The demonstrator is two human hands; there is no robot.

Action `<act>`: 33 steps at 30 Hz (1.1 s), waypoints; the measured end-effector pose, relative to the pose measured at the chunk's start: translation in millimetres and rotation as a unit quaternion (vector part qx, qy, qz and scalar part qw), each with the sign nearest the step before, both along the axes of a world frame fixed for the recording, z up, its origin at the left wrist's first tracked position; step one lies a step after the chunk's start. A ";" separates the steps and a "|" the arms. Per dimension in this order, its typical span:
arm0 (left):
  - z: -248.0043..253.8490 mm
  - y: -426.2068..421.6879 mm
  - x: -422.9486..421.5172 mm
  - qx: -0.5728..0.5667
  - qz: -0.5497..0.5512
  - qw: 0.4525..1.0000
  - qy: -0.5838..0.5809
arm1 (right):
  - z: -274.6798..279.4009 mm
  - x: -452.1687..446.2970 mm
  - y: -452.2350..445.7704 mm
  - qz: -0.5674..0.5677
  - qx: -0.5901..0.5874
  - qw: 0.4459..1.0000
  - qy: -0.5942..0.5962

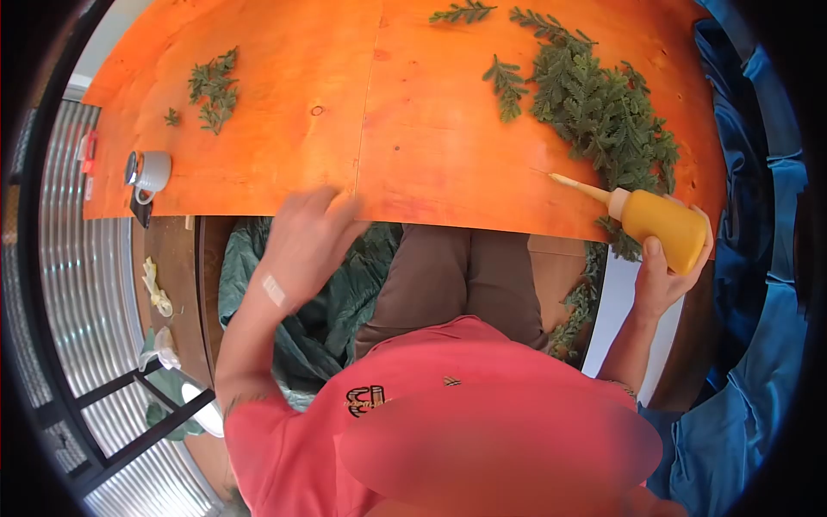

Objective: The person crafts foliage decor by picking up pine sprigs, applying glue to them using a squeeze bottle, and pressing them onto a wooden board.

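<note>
My right hand [665, 271] is wrapped around a yellow squeeze bottle [665, 228] near the table's right front corner. The bottle lies tilted in the grip, its long thin nozzle pointing left over the orange wooden table [439, 112]. Just behind it rests a heap of green fir sprigs [594, 108]. At the table's front edge, left of the middle, is my left hand [310, 237], with a light patch on the wrist. Its fingers are bent and smeared by motion, so whether they hold anything cannot be made out.
A white mug [152, 171] stands near the table's left edge. A small group of sprigs [215, 90] lies behind it, and a single sprig [463, 12] at the back. Blue cloth [745, 164] hangs on the right. Green plastic sheeting [323, 332] lies below the table's front edge.
</note>
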State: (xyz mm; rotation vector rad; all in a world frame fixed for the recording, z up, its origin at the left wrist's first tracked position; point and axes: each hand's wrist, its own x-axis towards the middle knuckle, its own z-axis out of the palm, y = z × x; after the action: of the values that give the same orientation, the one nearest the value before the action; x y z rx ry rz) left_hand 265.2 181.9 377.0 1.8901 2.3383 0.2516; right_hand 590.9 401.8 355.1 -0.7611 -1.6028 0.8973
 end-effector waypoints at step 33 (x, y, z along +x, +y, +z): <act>-102.0 58.3 36.5 0.142 -0.074 0.987 -0.026 | -10.0 -59.9 -16.3 0.131 0.007 0.991 -0.012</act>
State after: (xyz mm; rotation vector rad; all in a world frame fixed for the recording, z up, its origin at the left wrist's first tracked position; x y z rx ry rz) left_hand 301.7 240.2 275.0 2.1408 2.2125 0.6395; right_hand 531.1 385.5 345.0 -0.5601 -1.7554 1.0671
